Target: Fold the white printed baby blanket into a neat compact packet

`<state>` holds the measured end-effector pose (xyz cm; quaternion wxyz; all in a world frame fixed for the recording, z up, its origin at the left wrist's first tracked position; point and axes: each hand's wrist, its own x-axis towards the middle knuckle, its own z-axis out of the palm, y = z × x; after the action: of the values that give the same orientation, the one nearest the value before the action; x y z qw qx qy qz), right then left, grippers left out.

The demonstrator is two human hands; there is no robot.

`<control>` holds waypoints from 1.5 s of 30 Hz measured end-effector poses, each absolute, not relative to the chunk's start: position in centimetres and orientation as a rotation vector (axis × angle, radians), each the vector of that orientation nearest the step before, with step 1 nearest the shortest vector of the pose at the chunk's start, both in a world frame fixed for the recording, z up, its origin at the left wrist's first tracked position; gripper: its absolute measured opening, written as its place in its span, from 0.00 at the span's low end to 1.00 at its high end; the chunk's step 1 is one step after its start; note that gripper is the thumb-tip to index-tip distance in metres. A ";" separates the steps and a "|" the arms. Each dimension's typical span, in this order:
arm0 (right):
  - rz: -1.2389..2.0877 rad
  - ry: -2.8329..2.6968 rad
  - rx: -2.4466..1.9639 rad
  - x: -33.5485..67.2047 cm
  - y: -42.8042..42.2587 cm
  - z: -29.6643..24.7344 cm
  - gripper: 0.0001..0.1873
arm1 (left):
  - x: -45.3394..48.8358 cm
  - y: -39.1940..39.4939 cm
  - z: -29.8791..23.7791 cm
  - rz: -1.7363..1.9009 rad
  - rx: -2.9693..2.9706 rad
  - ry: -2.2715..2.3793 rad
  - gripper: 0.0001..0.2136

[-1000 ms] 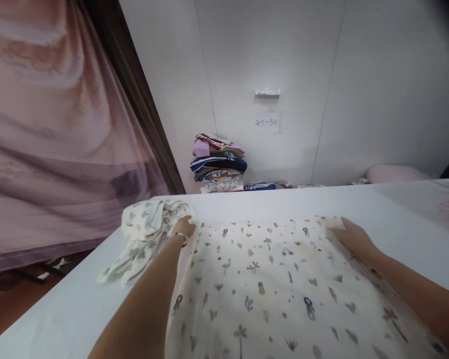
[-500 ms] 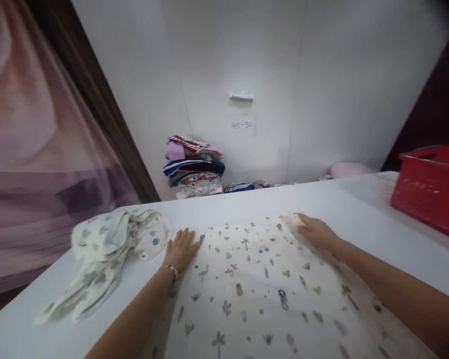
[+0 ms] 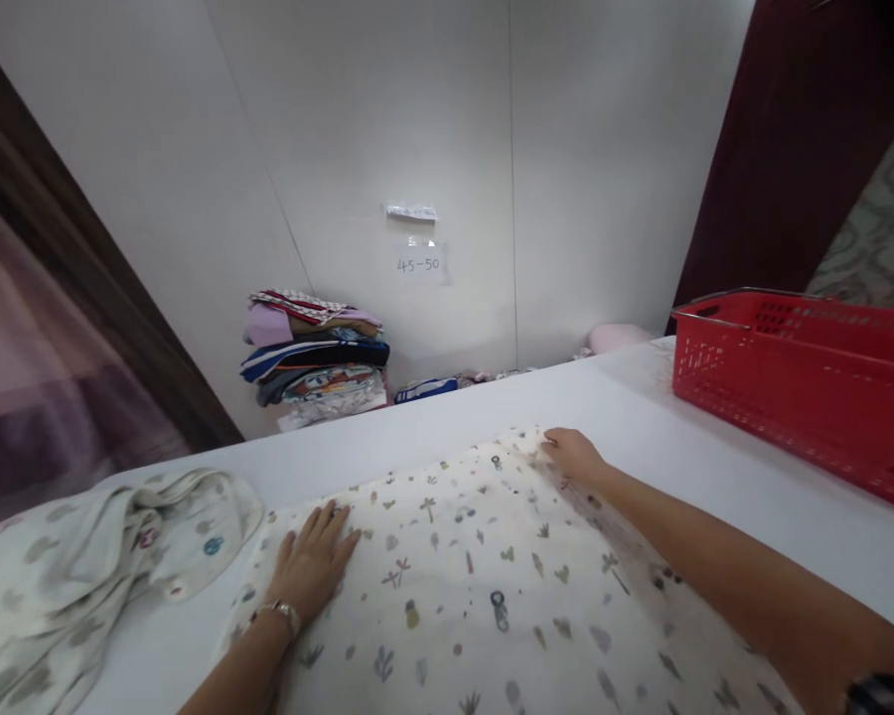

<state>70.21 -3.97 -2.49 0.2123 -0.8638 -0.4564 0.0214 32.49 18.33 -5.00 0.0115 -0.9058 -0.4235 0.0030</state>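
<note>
This looks like a work room where clothes get sorted and folded. A big flat white table (image 3: 641,407) fills the front. A thin cream cloth with little plant pictures (image 3: 477,576) lies spread on it, beside a crumpled white spotted cloth (image 3: 81,566). A pile of folded colourful clothes (image 3: 314,350) stands by the plain white wall, near a small paper note reading "45-50" (image 3: 418,265). A red plastic basket with holes (image 3: 805,382) stands on the table.

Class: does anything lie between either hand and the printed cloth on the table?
Nothing visible does. The left hand lies flat on the printed cloth, and the right hand touches its far corner. The crumpled cloth and red basket lie off to the sides.
</note>
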 end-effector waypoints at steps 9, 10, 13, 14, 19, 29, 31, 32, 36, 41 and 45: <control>0.065 -1.187 -2.444 71.7 -2.2 -2.2 0.09 | 31.8 18.2 -4.6 0.071 -2.808 -1.137 0.22; -0.025 -1.241 -2.375 71.1 -2.3 -2.2 0.10 | 31.8 18.1 -4.5 0.097 -2.794 -1.109 0.22; -0.188 -1.526 -2.119 68.7 -3.5 -2.7 0.14 | 32.0 17.9 -4.2 0.148 -2.768 -1.103 0.23; -0.172 -1.646 -2.050 67.7 -4.0 -2.9 0.15 | 32.0 17.8 -4.1 0.142 -2.770 -1.118 0.22; -0.111 -2.067 -1.810 64.1 -6.1 -3.8 0.23 | 31.8 18.5 -4.8 0.116 -2.753 -1.103 0.23; 0.044 -1.332 -1.998 67.0 -3.4 -2.1 0.20 | 31.5 19.5 -6.0 0.119 -2.753 -1.073 0.24; 0.129 -1.021 -2.076 69.4 -2.8 -1.6 0.20 | 31.5 19.3 -5.7 0.137 -2.743 -1.049 0.23; 0.196 -0.921 -2.150 70.6 -2.5 -1.4 0.20 | 31.5 19.2 -5.7 0.142 -2.740 -1.050 0.23; 0.405 -0.850 -2.443 74.1 -1.7 -1.0 0.13 | 31.2 19.4 -5.9 0.115 -2.740 -1.028 0.24; 0.296 -0.956 -2.519 72.9 -1.2 -1.1 0.06 | 31.2 19.5 -6.1 0.121 -2.735 -1.023 0.24; 0.026 -1.501 -2.328 68.2 -2.5 -2.1 0.09 | 31.7 19.3 -5.8 0.160 -2.718 -1.085 0.23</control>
<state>68.22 -2.54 -2.11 0.1845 -0.8259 -0.5327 0.0093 31.66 19.27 -5.79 0.1052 -0.9222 -0.3682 0.0542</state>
